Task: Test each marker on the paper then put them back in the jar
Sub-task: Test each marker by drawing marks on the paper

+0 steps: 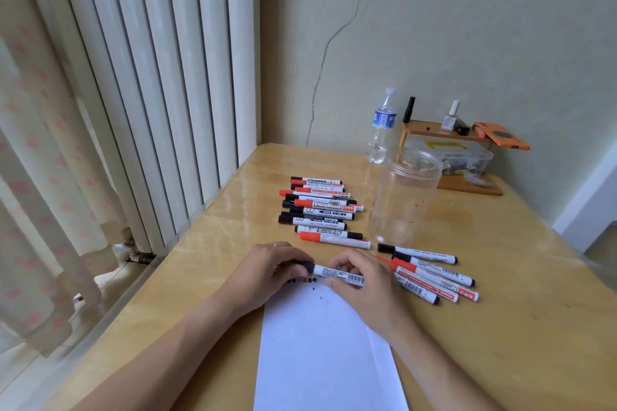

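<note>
The left hand [267, 269] pinches the black cap of a whiteboard marker [337, 274] lying crosswise over the paper's [327, 350] top edge; the right hand [362, 280] grips its barrel. Behind lies a marker row [320, 210], then the empty clear jar [405, 197]; more markers [430, 274] rest rightward on the surface [500, 294].

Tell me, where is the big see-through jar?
In the head view, the clear jar stands upright on the table, right of the big marker pile and just in front of the water bottle.
</note>
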`<state>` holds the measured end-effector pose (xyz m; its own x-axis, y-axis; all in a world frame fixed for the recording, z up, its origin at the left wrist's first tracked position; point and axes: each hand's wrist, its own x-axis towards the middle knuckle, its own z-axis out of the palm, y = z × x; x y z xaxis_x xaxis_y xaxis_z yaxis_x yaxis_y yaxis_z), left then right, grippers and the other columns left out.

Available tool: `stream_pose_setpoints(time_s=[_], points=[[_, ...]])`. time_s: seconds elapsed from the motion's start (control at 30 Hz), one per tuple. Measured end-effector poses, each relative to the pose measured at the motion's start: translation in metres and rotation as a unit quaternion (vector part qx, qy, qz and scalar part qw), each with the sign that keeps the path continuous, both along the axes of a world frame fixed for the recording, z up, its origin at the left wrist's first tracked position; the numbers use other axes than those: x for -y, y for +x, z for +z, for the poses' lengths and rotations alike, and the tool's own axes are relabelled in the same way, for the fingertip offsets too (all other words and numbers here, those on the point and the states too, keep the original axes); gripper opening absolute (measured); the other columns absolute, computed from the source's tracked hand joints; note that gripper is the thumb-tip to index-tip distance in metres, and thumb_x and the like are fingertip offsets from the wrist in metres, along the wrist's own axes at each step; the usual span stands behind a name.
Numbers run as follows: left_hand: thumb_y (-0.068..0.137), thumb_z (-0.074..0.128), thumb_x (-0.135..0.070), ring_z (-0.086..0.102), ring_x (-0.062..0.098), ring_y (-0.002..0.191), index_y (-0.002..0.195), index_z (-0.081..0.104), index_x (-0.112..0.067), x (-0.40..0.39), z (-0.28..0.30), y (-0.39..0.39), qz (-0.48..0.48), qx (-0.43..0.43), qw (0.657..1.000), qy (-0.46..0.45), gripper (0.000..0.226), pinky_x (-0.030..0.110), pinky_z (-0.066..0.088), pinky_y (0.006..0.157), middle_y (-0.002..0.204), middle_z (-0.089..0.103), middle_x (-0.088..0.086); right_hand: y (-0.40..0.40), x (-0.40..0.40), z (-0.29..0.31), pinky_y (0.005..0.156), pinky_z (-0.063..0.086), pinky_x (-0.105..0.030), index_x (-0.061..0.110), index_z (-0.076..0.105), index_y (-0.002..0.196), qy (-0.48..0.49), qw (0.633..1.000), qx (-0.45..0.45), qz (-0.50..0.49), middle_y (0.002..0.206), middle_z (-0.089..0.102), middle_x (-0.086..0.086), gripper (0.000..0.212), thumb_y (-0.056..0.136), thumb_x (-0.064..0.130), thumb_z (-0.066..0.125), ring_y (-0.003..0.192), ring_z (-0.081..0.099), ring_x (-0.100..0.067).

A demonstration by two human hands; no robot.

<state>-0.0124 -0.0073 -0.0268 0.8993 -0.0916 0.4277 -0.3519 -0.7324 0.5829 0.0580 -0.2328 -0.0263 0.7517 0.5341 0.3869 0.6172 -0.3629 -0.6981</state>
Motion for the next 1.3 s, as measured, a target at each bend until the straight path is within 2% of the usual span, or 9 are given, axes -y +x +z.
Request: stream_pose_setpoints(time_s=[0.2, 0.4, 0.5, 0.63, 0.73, 0.9, 1.0, 1.17, 1.3], points=[[0.100, 0.067, -0.027, 0.063, 0.006, 0.082, 0.105, 0.077, -0.028, 0.001, 0.001, -0.001, -0.011, 0.016, 1.000, 0.018, 0.012, 0.019, 0.046, 0.072, 0.088, 0.068, -0.017, 0.001, 0.000, -0.004, 0.070, 0.050, -0.025, 0.029, 0.069, 0.086, -0.011, 1.000, 0.005, -0.010, 0.090, 0.067, 0.015, 0.013, 0.085, 0.032, 0.082, 0.087, 0.064, -0.011], [0.101, 0.065, -0.025, 0.063, 0.006, 0.079, 0.105, 0.077, -0.027, 0.002, -0.001, -0.002, -0.017, 0.032, 0.999, 0.016, 0.013, 0.027, 0.051, 0.073, 0.087, 0.066, -0.014, 0.003, 0.000, -0.007, 0.068, 0.041, -0.016, 0.029, 0.070, 0.088, -0.032, 0.999, -0.002, -0.004, 0.088, 0.068, 0.017, 0.014, 0.092, 0.041, 0.074, 0.088, 0.062, -0.007], [0.103, 0.062, -0.027, 0.064, 0.007, 0.079, 0.106, 0.076, -0.027, 0.003, -0.001, -0.001, -0.015, 0.032, 0.999, 0.009, 0.014, 0.029, 0.053, 0.073, 0.088, 0.066, -0.013, 0.005, 0.000, -0.007, 0.070, 0.049, -0.027, 0.029, 0.069, 0.089, -0.036, 0.999, 0.005, 0.006, 0.088, 0.068, 0.016, 0.020, 0.094, 0.049, 0.068, 0.087, 0.063, -0.009], [0.101, 0.064, -0.029, 0.064, 0.003, 0.086, 0.116, 0.072, -0.029, 0.004, -0.004, 0.001, 0.007, 0.034, 0.999, 0.016, 0.017, 0.024, 0.052, 0.075, 0.097, 0.067, -0.018, 0.009, 0.001, -0.002, 0.075, 0.052, -0.034, 0.031, 0.065, 0.094, -0.055, 0.997, 0.048, 0.010, 0.090, 0.065, 0.019, 0.019, 0.093, 0.050, 0.064, 0.089, 0.062, -0.007], [0.097, 0.069, -0.023, 0.062, -0.001, 0.088, 0.130, 0.060, -0.030, 0.007, -0.008, 0.000, 0.045, 0.046, 0.997, 0.035, 0.034, 0.017, 0.050, 0.076, 0.102, 0.066, -0.019, 0.012, 0.005, 0.002, 0.088, 0.053, -0.035, 0.033, 0.069, 0.106, -0.089, 0.992, 0.086, 0.000, 0.103, 0.067, 0.021, 0.026, 0.092, 0.051, 0.056, 0.100, 0.061, -0.004], [0.099, 0.061, -0.038, 0.058, 0.001, 0.089, 0.103, 0.067, -0.029, 0.000, -0.001, -0.007, 0.053, 0.089, 0.991, 0.089, 0.012, 0.028, 0.051, 0.075, 0.097, 0.060, -0.018, 0.029, 0.031, 0.011, 0.077, 0.050, -0.039, 0.030, 0.071, 0.097, -0.079, 0.980, 0.153, -0.100, 0.091, 0.063, 0.015, 0.013, 0.092, 0.040, 0.065, 0.087, 0.063, -0.017], [0.100, 0.060, -0.048, 0.058, 0.002, 0.103, 0.111, 0.071, -0.036, 0.001, -0.006, -0.009, -0.041, 0.046, 0.987, 0.147, 0.020, 0.033, 0.050, 0.089, 0.109, 0.063, -0.019, 0.046, 0.052, 0.008, 0.079, 0.038, -0.034, 0.031, 0.074, 0.092, -0.105, 0.959, 0.165, -0.207, 0.091, 0.063, 0.011, 0.011, 0.084, 0.030, 0.082, 0.092, 0.062, -0.021], [0.101, 0.051, -0.055, 0.056, 0.002, 0.112, 0.119, 0.068, -0.040, 0.007, -0.008, -0.009, -0.038, 0.028, 0.986, 0.162, 0.029, 0.036, 0.048, 0.095, 0.119, 0.061, -0.018, 0.061, 0.067, -0.003, 0.092, 0.037, -0.040, 0.031, 0.068, 0.081, -0.137, 0.951, 0.140, -0.239, 0.091, 0.056, 0.010, 0.013, 0.081, 0.028, 0.081, 0.094, 0.059, -0.023], [0.101, 0.051, -0.048, 0.056, 0.002, 0.114, 0.121, 0.066, -0.041, 0.006, -0.010, -0.009, -0.026, 0.031, 0.985, 0.166, 0.025, 0.036, 0.047, 0.097, 0.120, 0.061, -0.018, 0.058, 0.065, -0.003, 0.102, 0.035, -0.042, 0.030, 0.062, 0.093, -0.176, 0.952, 0.106, -0.226, 0.099, 0.058, 0.009, 0.021, 0.087, 0.049, 0.070, 0.103, 0.057, -0.023]])
